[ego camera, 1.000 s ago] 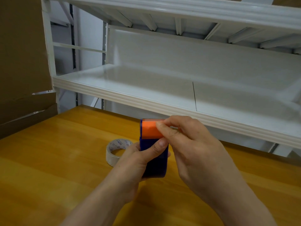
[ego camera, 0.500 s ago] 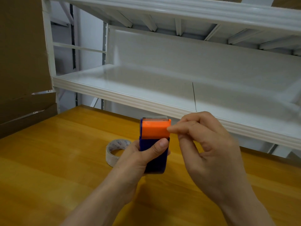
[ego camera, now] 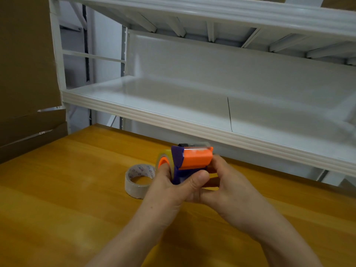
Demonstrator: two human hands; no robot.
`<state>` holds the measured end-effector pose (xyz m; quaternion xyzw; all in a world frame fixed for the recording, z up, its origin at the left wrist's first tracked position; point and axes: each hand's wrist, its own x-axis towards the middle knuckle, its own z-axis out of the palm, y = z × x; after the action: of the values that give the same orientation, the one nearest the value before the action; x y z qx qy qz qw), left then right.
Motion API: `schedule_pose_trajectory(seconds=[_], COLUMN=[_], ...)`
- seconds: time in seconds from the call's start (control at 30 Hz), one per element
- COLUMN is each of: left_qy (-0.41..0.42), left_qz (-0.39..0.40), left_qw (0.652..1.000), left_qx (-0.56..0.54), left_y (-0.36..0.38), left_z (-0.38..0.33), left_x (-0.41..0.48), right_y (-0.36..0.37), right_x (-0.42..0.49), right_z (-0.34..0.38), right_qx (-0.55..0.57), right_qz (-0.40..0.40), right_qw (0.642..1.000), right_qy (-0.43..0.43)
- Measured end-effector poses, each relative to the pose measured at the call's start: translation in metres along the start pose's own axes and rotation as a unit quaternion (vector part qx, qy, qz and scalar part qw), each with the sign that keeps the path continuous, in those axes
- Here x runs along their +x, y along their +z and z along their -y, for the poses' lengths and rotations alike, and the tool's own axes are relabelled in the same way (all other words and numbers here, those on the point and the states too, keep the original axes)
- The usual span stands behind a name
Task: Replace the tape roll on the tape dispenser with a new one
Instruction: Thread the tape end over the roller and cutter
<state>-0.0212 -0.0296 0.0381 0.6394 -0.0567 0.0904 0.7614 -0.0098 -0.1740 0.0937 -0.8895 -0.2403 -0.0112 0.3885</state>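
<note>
A blue and orange tape dispenser (ego camera: 192, 160) is held above the wooden table (ego camera: 67, 199), turned a little so its left side shows a mounted tape roll on an orange hub (ego camera: 163, 160). My left hand (ego camera: 173, 187) grips its blue body from the left and below, thumb across the front. My right hand (ego camera: 227, 185) holds its right side, fingers tucked against the lower edge. A second roll of clear tape (ego camera: 137, 180) lies flat on the table just left of my left hand, not touching the dispenser.
A white metal shelf (ego camera: 192, 120) runs across just behind the table, its front edge close above the dispenser. Brown cardboard boxes (ego camera: 25, 74) stand at the far left.
My right hand left the orange top flap and dropped to grip the dispenser's right side. The dispenser has turned, so its left side with the roll now shows.
</note>
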Motion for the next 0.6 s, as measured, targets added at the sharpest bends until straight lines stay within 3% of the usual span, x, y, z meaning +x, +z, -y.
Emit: schedule_pose_trajectory(seconds=[0.23, 0.4, 0.6], left_qy=[0.036, 0.046, 0.067], left_qz=[0.034, 0.061, 0.067], left_qw=[0.996, 0.996, 0.994], left_qx=[0.070, 0.050, 0.047], left_y=[0.005, 0.003, 0.003], left_z=[0.005, 0.005, 0.002], left_x=[-0.003, -0.004, -0.005], right_y=[0.004, 0.008, 0.012], right_x=[0.003, 0.006, 0.007], right_z=[-0.012, -0.020, -0.021], right_qx=[0.100, 0.206, 0.237], right_qz=[-0.010, 0.010, -0.016], right_qw=[0.995, 0.977, 0.971], right_qy=[0.023, 0.049, 0.021])
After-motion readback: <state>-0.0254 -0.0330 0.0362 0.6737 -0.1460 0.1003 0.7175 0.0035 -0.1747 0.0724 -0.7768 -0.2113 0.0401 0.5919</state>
